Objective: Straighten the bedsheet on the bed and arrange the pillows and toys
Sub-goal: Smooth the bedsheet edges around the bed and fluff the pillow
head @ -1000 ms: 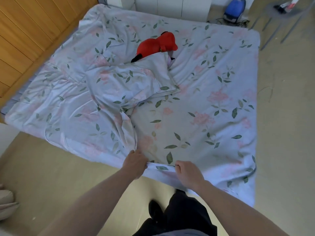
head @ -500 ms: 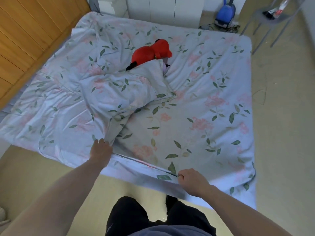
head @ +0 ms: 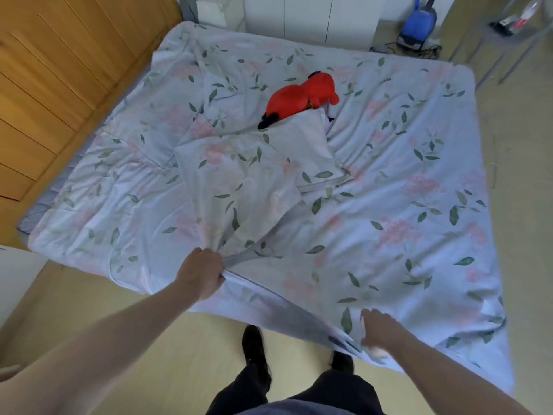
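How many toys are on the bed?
1: a red plush toy near the bed's far middle, partly tucked behind a pillow. Others could hide under the rumpled bedding.

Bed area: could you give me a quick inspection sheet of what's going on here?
Surface: bed on the floor, covered by a wrinkled floral bedsheet.
Job's things: pillow lying crooked mid-bed; red plush toy beyond it, partly tucked behind the pillow.
Clutter: nothing seen on the bed besides these.
Hands: left hand grips a bunched fold at the near edge; right hand at the near hem, blurred, grip unclear.
Cables: dark cord on the floor beside a blue vacuum cleaner.
Surroundings: wooden wall panels on the left; white cabinet doors beyond the bed.
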`<state>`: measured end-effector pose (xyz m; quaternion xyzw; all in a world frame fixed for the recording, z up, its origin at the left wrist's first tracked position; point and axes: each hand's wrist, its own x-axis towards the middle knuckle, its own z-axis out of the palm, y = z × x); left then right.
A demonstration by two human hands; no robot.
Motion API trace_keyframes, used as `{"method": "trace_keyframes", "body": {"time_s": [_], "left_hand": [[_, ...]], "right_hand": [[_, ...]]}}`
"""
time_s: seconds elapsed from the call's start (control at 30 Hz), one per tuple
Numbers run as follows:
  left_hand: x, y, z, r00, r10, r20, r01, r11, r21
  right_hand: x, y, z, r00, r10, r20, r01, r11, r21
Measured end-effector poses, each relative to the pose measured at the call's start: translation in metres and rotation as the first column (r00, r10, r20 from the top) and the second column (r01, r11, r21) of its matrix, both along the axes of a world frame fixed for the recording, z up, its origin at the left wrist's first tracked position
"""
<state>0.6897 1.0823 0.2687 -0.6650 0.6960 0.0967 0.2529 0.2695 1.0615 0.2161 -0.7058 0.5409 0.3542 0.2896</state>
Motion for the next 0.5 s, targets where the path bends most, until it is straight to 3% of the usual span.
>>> {"method": "trace_keyframes", "body": {"time_s": [0.1, 0.2, 0.27, 0.4, 0.5], "left_hand": [[0.014, 0.013, 0.001, 0.952, 0.151, -0.264, -0.170, 0.984, -0.047], [0.024, 0.022, 0.003, 0.897, 0.196, -0.396, -0.251, 0.964, -0.091], [0.031, 0.024, 0.003, 0.866, 0.204, -0.457, -0.287, 0.951, -0.118], [0.048, 0.021, 0.005, 0.882, 0.135, -0.451, -0.198, 0.976, -0.095], [0.067, 0.018, 0.006, 0.947, 0.027, -0.320, -0.031, 0.999, -0.006]], "right_hand": [[0.094, -0.014, 0.004, 0.963, -0.028, 0.269, 0.032, 0.999, -0.009], [0.196, -0.007, 0.020, 0.866, -0.066, 0.496, 0.064, 0.998, 0.022], [0.242, 0.003, 0.025, 0.862, -0.053, 0.504, 0.061, 0.998, 0.000], [0.272, 0.005, 0.020, 0.885, 0.026, 0.464, 0.104, 0.962, -0.251], [0.267, 0.001, 0.025, 0.893, 0.048, 0.447, 0.045, 0.980, -0.194]]}}
